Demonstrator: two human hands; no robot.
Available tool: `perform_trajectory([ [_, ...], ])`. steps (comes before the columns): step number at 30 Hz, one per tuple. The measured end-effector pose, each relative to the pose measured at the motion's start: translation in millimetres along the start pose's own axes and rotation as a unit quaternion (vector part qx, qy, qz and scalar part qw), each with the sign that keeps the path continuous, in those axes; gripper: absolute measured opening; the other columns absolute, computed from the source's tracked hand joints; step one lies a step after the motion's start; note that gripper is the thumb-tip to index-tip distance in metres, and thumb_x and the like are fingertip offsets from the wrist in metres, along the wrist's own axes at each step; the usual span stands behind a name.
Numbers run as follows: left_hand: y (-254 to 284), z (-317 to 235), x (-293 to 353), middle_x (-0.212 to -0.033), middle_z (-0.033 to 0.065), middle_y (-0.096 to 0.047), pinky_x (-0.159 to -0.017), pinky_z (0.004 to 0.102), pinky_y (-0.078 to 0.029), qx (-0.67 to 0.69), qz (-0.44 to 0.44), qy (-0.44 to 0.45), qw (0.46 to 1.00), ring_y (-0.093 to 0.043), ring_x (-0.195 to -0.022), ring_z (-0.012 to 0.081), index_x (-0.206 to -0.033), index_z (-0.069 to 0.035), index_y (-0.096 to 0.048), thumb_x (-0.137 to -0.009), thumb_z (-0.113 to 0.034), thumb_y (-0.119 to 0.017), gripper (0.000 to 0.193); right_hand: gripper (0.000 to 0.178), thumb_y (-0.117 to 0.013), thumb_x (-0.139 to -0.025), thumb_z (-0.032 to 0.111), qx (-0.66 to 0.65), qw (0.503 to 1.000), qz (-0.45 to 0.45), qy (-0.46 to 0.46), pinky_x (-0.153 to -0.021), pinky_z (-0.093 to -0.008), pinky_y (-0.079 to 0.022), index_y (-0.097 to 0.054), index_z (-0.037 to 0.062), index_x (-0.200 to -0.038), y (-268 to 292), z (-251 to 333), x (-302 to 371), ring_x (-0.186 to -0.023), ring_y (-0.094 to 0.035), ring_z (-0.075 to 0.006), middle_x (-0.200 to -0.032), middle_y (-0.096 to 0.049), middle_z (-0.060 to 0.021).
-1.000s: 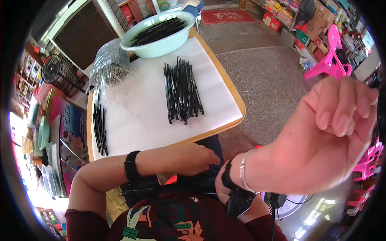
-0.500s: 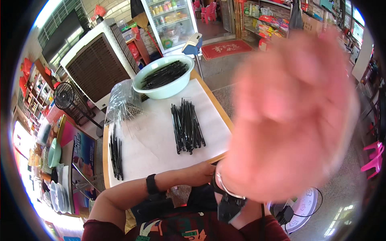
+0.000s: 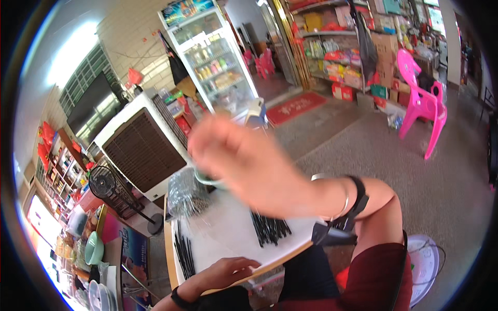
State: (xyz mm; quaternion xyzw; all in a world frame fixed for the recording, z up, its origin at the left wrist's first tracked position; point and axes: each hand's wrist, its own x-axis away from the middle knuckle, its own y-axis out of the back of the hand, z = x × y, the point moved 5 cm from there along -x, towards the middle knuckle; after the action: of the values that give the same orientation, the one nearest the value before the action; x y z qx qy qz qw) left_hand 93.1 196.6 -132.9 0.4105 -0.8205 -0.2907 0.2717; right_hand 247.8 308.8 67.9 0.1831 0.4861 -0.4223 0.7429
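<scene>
My right hand is raised over the table, between me and the pale green basin, and is smeared by motion. Its fingers look bent, but I cannot make out whether they hold anything. My left hand lies at the near edge of the white-topped table, fingers stretched out and holding nothing. Between the hands, a bundle of thin black sticks lies partly covered by the right hand. A smaller row of black sticks is at the table's left side. Only a sliver of the basin shows.
A clear plastic bag of thin sticks sits at the table's far left. Beyond stand an air cooler, a black fan and a glass-door fridge. Rightward are a pink chair and a pale round tub.
My right hand has swung from close before the camera at right toward the middle, over the table. My left hand's fingers now show at the table edge. The view has tilted up and right.
</scene>
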Motion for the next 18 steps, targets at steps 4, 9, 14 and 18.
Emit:
perform_trajectory([
  [4, 22.6, 24.4, 42.5, -0.098, 0.0122, -0.066, -0.074, 0.0330, -0.051, 0.002, -0.096, -0.004, 0.995, -0.065, -0.086, 0.0246, -0.112, -0.006, -0.062, -0.089, -0.015, -0.061, 0.025, 0.008, -0.053, -0.086, 0.014, 0.120, 0.910, 0.365, -0.156, -0.056, -0.0423, -0.044, -0.051, 0.0060, -0.084, -72.3, -30.0, 64.5, -0.062, -0.059, -0.0337, -0.064, -0.057, -0.0136],
  [9, 54.7, 10.3, 63.2, -0.100, 0.0111, -0.066, -0.078, 0.0318, -0.051, 0.062, -0.190, 0.009, 0.980, -0.065, -0.089, 0.0230, -0.109, -0.005, -0.064, -0.090, -0.013, -0.060, 0.021, 0.009, -0.055, -0.086, 0.012, 0.182, 0.924, 0.332, -0.054, -0.050, -0.0389, -0.044, -0.054, 0.0040, -0.082, -55.0, -37.6, 112.3, -0.059, -0.059, -0.0318, -0.071, -0.059, -0.0138],
  [14, 49.3, 48.8, 101.3, -0.096, 0.0099, -0.067, -0.076, 0.0290, -0.052, 0.074, -0.288, 0.012, 0.955, -0.066, -0.086, 0.0218, -0.107, -0.004, -0.065, -0.086, -0.005, -0.063, 0.021, 0.016, -0.060, -0.083, 0.016, 0.025, 0.710, 0.669, -0.217, -0.068, -0.0387, -0.049, -0.058, 0.0039, -0.094, -38.5, 19.5, 113.1, -0.083, -0.060, -0.0331, -0.090, -0.059, -0.0134],
  [18, 47.9, 48.4, 101.3, -0.096, 0.0105, -0.067, -0.077, 0.0303, -0.052, 0.087, -0.290, -0.044, 0.952, -0.066, -0.088, 0.0225, -0.108, -0.004, -0.064, -0.088, -0.008, -0.062, 0.021, 0.016, -0.055, -0.089, 0.019, -0.178, 0.695, 0.696, -0.032, -0.059, -0.0376, -0.046, -0.055, 0.0029, -0.092, -34.6, 99.2, 107.2, -0.073, -0.056, -0.0308, -0.083, -0.054, -0.0160],
])
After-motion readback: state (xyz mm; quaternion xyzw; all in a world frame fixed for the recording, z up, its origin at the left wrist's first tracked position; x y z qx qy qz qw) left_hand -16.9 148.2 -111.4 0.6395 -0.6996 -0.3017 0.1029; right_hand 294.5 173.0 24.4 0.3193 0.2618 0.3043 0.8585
